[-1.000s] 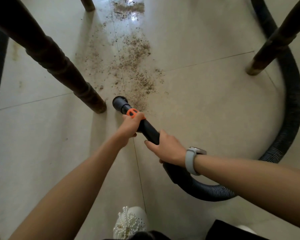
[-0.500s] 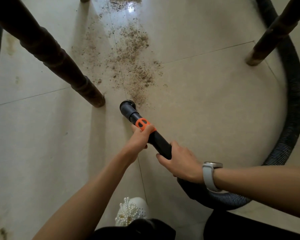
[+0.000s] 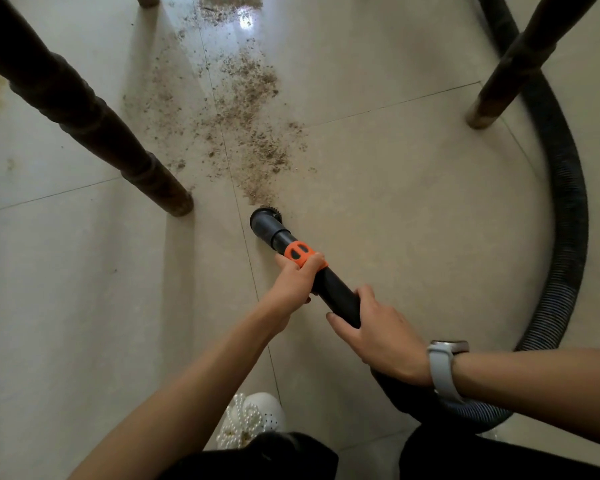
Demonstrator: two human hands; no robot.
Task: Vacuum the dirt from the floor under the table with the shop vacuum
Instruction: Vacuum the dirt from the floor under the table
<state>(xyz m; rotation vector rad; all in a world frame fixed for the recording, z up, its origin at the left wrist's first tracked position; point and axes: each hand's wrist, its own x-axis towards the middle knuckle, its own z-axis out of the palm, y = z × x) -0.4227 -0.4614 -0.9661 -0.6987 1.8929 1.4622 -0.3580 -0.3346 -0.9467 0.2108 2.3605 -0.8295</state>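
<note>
A rigid black plastic vacuum wand (image 3: pixel 336 292) runs diagonally through the centre of the frame, its round black brush nozzle (image 3: pixel 265 220) on the pale glossy tiled floor (image 3: pixel 413 216) just at the lower tip of a trail of brown gritty dirt (image 3: pixel 253 133) that spreads up toward the top centre of the frame. The left hand (image 3: pixel 297 280) grips the wand with fingers curled over an orange plastic collar (image 3: pixel 300 254) just behind the nozzle. The right hand (image 3: pixel 381 336), wearing a watch with a light grey strap (image 3: pixel 442 370), wraps around the wand lower down, thumb on the near side. From under that wrist a black ribbed flexible hose (image 3: pixel 568 209) loops along the right side of the frame and up to the top right. A dark turned wooden table leg (image 3: pixel 94 123) slants from the upper left to a foot left of the nozzle; another dark wooden leg (image 3: pixel 510 64) stands at the upper right, in front of the hose. A white shoe trimmed with pearl beads (image 3: pixel 257 415) shows at the bottom centre, beside dark trousers (image 3: pixel 499 459).
</note>
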